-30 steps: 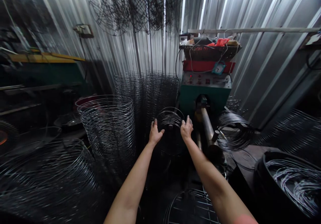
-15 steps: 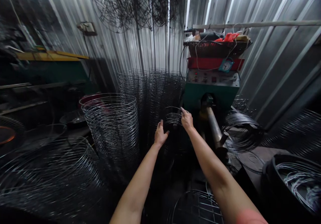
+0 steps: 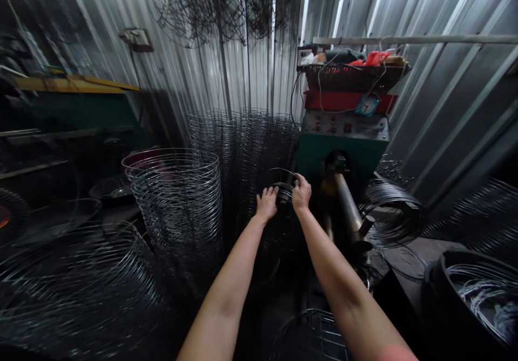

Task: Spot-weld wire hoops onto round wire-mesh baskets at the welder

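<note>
My right hand (image 3: 301, 193) is closed on a thin wire ring (image 3: 282, 169), whose upper arc curves away to the left. Just beneath that ring is a small stack of wire rings (image 3: 284, 188), largely lost in shadow. My left hand (image 3: 267, 203) has its fingers stretched forward at the left side of this stack; whether it touches the wire is hard to make out. Tall columns of stacked wire rings (image 3: 265, 145) stand right behind my hands.
To the left rise a wide column of wire rings (image 3: 174, 188) and a lower heap of rings (image 3: 81, 264). A green machine (image 3: 343, 144) with a metal shaft (image 3: 347, 202) is at right, near wire coils (image 3: 392, 215) and a black tub (image 3: 437, 285). A wire grid (image 3: 324, 334) lies below.
My left hand has moved slightly right and forward to the small stack, its fingers now pointing ahead. The right hand still grips the wire ring and has shifted slightly. The camera view moved a little.
</note>
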